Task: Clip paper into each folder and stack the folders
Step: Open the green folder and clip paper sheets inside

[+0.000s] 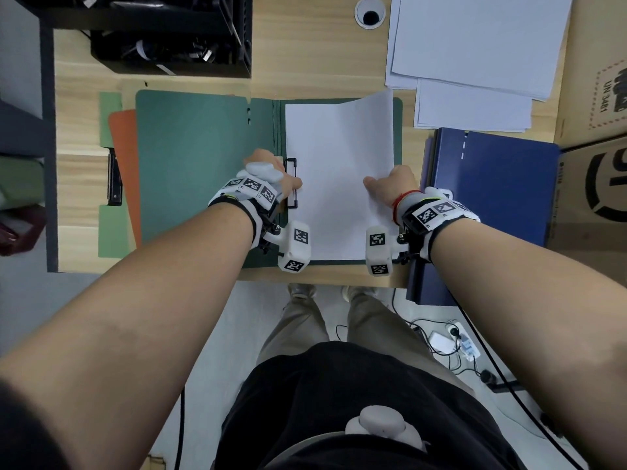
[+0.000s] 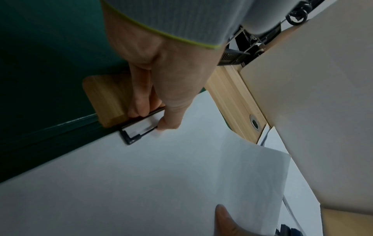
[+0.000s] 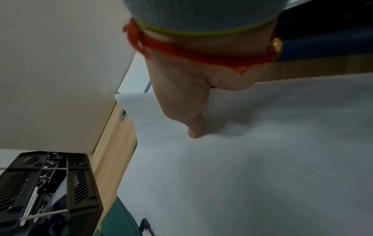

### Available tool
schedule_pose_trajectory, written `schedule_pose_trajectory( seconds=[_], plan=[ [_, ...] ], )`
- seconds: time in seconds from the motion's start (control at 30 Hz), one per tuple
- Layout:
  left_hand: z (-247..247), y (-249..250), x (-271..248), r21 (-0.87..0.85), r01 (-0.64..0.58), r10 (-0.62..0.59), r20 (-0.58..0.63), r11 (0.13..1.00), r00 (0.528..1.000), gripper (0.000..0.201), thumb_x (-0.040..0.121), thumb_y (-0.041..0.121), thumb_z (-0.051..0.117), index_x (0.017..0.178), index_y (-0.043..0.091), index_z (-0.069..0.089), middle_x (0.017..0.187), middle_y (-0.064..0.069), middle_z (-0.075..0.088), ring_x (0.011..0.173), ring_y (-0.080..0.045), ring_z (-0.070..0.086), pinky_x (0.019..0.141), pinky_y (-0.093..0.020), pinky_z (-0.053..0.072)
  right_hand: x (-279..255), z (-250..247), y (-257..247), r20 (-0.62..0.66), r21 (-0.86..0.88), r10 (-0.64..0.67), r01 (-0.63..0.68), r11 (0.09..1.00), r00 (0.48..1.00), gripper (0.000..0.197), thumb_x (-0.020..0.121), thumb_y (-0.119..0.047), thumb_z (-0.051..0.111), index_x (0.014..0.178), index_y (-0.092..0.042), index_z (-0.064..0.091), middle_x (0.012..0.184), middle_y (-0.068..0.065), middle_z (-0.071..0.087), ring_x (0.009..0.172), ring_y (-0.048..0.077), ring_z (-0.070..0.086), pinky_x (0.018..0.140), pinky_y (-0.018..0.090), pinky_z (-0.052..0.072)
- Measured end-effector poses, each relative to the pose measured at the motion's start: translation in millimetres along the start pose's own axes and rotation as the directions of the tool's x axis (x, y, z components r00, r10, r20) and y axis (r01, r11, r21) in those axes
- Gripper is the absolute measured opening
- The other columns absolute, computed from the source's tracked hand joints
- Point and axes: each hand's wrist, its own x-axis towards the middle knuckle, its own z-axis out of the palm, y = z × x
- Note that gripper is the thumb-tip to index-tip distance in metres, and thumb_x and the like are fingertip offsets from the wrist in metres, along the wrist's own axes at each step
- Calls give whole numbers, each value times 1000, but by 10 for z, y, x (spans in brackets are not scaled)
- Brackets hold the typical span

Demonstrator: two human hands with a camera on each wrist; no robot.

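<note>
Both hands (image 1: 390, 188) on paper (image 1: 339, 184)

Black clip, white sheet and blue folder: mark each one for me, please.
black clip (image 2: 132, 135), left wrist view, on its lower frame corner.
white sheet (image 1: 339, 137), head view, on its bare middle.
blue folder (image 1: 495, 184), head view, on its closed cover.

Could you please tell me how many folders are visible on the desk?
4: open dark green folder centre; orange folder and light green folder beneath its left; blue folder right. More may be hidden.
</note>
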Motion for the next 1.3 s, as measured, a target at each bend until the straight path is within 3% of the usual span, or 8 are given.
schedule_pose_trajectory(
  seconds=[0.3, 0.5, 0.67, 0.8, 1.03, 1.1, 1.2, 1.3],
  plan=[
    [45, 33, 66, 106, -13, 15, -17, 994, 1000, 30, 73, 35, 80, 87, 18, 59, 87, -4, 60, 77, -21, 54, 66, -28, 44, 49, -121, -27, 26, -169, -26, 30, 985, 999, 48, 87, -35, 69, 121, -2, 60, 108, 14, 62, 87, 24, 53, 80, 33, 46],
    [44, 41, 95, 121, -7, 8, -9, 993, 1000, 32, 72, 34, 81, 88, 18, 59, 89, -4, 61, 77, -21, 55, 62, -26, 44, 32, -186, 37, -164, -176, -86, 56, 983, 983, 36, 77, -31, 73, 99, -16, 49, 94, 2, 56, 81, 22, 55, 57, 25, 40],
    [54, 33, 105, 105, -12, 13, -8, 994, 1000, 32, 72, 33, 81, 89, 19, 58, 90, -4, 60, 78, -20, 54, 49, -19, 34, 51, -226, -18, -247, -133, -95, 63, 989, 964, 32, 79, -6, 62, 99, -17, 40, 95, 2, 52, 79, 19, 52, 68, 30, 44],
    [62, 27, 129, 137, -18, 19, -7, 990, 1000, 37, 70, 36, 82, 87, 18, 55, 89, -5, 57, 77, -20, 53, 53, -23, 37, -23, -197, -101, -95, -174, -202, 184, 967, 975, 27, 78, -1, 55, 96, -19, 61, 91, -2, 59, 77, 18, 58, 51, 24, 49],
    [-300, -73, 46, 247, 6, -11, 18, 969, 1000, 46, 73, 48, 74, 62, 13, 46, 57, 0, 44, 45, -11, 37, 39, -15, 31, -214, 18, -465, 174, -204, -325, 357, 912, 929, 23, 85, -17, 67, 107, -21, 68, 109, -2, 68, 92, 16, 63, 54, 16, 43],
    [-453, -154, 57, 277, 69, -70, -4, 958, 998, 42, 80, 41, 72, 66, 12, 45, 64, 0, 43, 54, -12, 42, 50, -19, 40, -265, 79, -602, 196, -217, -345, 384, 898, 918, 28, 87, -21, 68, 115, -20, 67, 113, -1, 67, 92, 17, 62, 58, 18, 43],
    [-636, -436, -51, 292, 211, -142, -241, 933, 960, 66, 71, 52, 77, 112, 9, 48, 111, -9, 47, 106, -26, 51, 88, -36, 43, -372, 267, -866, 236, -262, -391, 446, 856, 890, 36, 89, -24, 66, 124, -19, 62, 122, 0, 63, 97, 18, 60, 71, 24, 44],
    [-719, -724, -176, 178, 337, -248, -390, 924, 887, 90, 58, 48, 85, 126, 13, 38, 134, -15, 36, 120, -33, 41, 95, -43, 39, -464, 465, -1020, 273, -324, -382, 459, 827, 883, 46, 90, -26, 63, 134, -18, 56, 131, 4, 59, 110, 23, 60, 78, 25, 44]
  ],
)
